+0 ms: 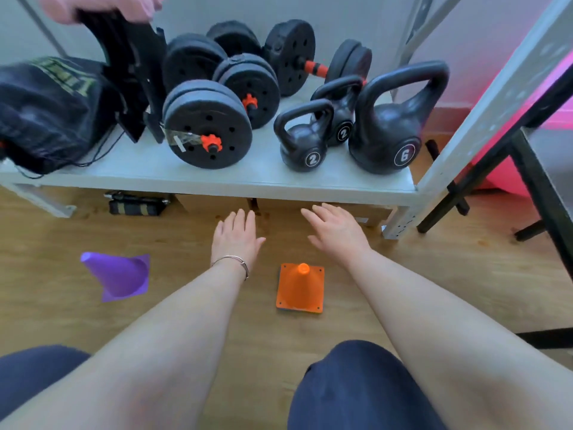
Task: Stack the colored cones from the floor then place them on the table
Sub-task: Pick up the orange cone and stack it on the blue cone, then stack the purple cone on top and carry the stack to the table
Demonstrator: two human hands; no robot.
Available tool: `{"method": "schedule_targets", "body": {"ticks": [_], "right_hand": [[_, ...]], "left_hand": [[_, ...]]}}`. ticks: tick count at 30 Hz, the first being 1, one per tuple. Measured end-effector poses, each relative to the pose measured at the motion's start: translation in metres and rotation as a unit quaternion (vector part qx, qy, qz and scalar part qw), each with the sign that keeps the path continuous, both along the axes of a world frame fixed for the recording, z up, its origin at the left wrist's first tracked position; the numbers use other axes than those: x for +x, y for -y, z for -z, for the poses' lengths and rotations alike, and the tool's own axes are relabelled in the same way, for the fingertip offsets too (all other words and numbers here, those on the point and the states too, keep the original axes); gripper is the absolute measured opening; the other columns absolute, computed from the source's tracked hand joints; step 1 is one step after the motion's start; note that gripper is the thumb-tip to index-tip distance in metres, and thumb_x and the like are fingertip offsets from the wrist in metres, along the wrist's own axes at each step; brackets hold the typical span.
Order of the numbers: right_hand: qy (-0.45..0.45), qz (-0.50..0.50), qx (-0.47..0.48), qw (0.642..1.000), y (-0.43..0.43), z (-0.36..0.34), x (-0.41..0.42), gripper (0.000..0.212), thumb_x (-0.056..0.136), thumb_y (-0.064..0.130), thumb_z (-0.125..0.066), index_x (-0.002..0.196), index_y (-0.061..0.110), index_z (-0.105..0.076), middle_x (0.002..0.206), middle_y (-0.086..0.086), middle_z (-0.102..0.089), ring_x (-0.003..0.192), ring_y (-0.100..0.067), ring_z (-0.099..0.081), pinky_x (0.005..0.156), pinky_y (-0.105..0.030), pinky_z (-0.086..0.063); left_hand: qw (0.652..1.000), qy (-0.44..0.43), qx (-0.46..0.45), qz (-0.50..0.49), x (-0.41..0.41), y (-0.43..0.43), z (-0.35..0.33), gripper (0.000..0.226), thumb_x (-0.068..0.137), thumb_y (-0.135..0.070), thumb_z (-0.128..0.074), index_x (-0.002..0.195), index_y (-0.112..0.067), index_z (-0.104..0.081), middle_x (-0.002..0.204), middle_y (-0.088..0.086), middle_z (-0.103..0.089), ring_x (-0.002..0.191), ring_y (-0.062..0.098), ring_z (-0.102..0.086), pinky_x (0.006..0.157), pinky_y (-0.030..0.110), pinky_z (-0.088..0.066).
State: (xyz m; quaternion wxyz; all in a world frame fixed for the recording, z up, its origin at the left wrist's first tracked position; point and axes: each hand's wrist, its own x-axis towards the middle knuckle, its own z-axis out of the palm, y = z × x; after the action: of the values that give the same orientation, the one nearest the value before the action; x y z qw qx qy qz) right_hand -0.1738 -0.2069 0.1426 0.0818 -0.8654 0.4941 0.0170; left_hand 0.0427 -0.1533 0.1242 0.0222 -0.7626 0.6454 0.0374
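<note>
Cones wait on a wooden floor before a grey shelf of dumbbells and kettlebells. At left, the purple cone lies tipped on its side. The person's left hand, a bracelet at its wrist, reaches forward, fingers spread, holding nothing. The orange cone stands upright between the forearms. The right hand hovers likewise empty and unclenched.

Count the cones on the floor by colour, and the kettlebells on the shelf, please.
Purple cone: 1, on its side
Orange cone: 1 on top, upright; an edge under its base hints at more, number unclear
Kettlebells: 3, marked 2, 2 and 6
Total: 5 clearly seen
</note>
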Motion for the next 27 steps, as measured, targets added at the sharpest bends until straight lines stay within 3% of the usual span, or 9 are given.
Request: {"method": "schedule_targets", "body": {"ticks": [9, 19, 21, 23, 25, 27], "right_hand": [[0.022, -0.017, -0.037, 0.999, 0.015, -0.049, 0.054, 0.077, 0.098, 0.045, -0.061, 0.159, 0.012, -0.027, 0.154, -0.011, -0.045, 0.147, -0.031, -0.038, 0.124, -0.043, -0.031], [0.023, -0.008, 0.005, 1.000, 0.009, -0.013, 0.183, 0.076, 0.097, 0.044, -0.062, 0.158, 0.013, -0.028, 0.156, -0.011, -0.045, 0.145, -0.031, -0.041, 0.123, -0.043, -0.035], [0.008, -0.017, 0.030, 0.999, 0.003, 0.004, 0.209, 0.078, 0.098, 0.044, -0.060, 0.160, 0.013, -0.024, 0.162, -0.011, -0.038, 0.151, -0.031, -0.033, 0.125, -0.043, -0.029], [-0.004, -0.030, 0.051, 0.998, -0.005, 0.024, 0.234, 0.079, 0.099, 0.044, -0.059, 0.161, 0.014, -0.021, 0.165, -0.011, -0.034, 0.155, -0.032, -0.028, 0.127, -0.044, -0.026], [-0.016, -0.049, 0.068, 0.996, -0.012, 0.044, 0.258, 0.079, 0.099, 0.044, -0.059, 0.161, 0.014, -0.021, 0.165, -0.011, -0.033, 0.155, -0.032, -0.027, 0.128, -0.044, -0.025], [-0.024, -0.071, 0.081, 0.994, -0.020, 0.061, 0.282, 0.078, 0.099, 0.044, -0.059, 0.161, 0.015, -0.021, 0.165, -0.011, -0.033, 0.154, -0.032, -0.028, 0.127, -0.045, -0.026]], "left_hand": [[0.995, 0.037, -0.040, -0.083, 0.060, -0.014, -0.043, 0.076, 0.093, -0.059, -0.035, 0.151, -0.012, -0.017, 0.160, 0.008, -0.022, 0.148, 0.026, -0.018, 0.120, 0.043, -0.019], [0.989, 0.059, -0.017, -0.135, 0.200, -0.059, -0.017, 0.078, 0.091, -0.058, -0.042, 0.150, -0.011, -0.022, 0.158, 0.010, -0.026, 0.147, 0.027, -0.022, 0.119, 0.044, -0.018], [0.987, 0.046, -0.010, -0.154, 0.222, -0.074, 0.002, 0.078, 0.087, -0.056, -0.052, 0.146, -0.009, -0.033, 0.151, 0.012, -0.039, 0.142, 0.029, -0.032, 0.116, 0.046, -0.025], [0.983, 0.027, -0.010, -0.179, 0.240, -0.092, 0.025, 0.074, 0.079, -0.051, -0.066, 0.133, -0.005, -0.048, 0.131, 0.015, -0.057, 0.128, 0.033, -0.050, 0.106, 0.050, -0.040], [0.974, 0.013, -0.013, -0.225, 0.254, -0.109, 0.046, 0.067, 0.074, -0.048, -0.072, 0.119, -0.002, -0.055, 0.112, 0.015, -0.063, 0.113, 0.035, -0.058, 0.096, 0.052, -0.046], [0.963, -0.001, -0.004, -0.270, 0.272, -0.124, 0.062, 0.065, 0.072, -0.046, -0.074, 0.115, -0.001, -0.055, 0.109, 0.016, -0.062, 0.110, 0.036, -0.058, 0.095, 0.053, -0.046]]}}
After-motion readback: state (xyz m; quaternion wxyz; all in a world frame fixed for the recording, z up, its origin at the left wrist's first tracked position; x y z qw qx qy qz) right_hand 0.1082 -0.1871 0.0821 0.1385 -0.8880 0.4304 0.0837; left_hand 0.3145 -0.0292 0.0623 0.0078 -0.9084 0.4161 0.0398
